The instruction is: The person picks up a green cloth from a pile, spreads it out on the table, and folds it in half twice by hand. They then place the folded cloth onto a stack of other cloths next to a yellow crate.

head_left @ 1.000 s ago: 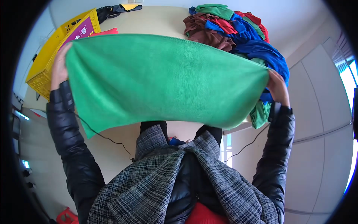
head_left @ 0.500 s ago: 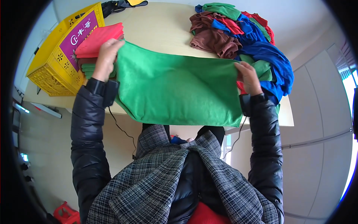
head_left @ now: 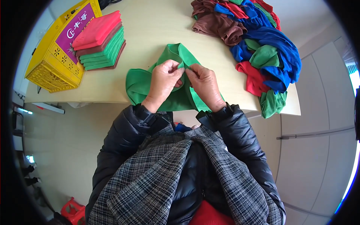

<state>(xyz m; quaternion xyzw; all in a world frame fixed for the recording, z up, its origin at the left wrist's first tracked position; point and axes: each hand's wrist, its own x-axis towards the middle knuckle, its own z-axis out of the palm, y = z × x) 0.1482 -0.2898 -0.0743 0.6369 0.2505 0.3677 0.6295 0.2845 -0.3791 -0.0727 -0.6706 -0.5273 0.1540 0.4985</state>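
Note:
A green cloth lies bunched at the table's near edge, part of it hanging over toward my lap. My left hand pinches the cloth's edge between thumb and fingers. Close beside it, my right hand pinches the same cloth, so the two sets of fingertips almost meet. Between and beyond the hands the fabric stands up in a loop, and another fold sticks out to the left. To the left sits a neat stack of folded cloths in red, brown and green, apart from both hands.
A yellow plastic crate with a purple panel stands at the table's left. On the right a loose heap of blue, red, brown and green cloths spills over the front edge of the table. A red stool is on the floor, lower left.
Both hands have come together from wide apart. The green cloth, stretched out flat between them before, is now gathered and partly resting on the table.

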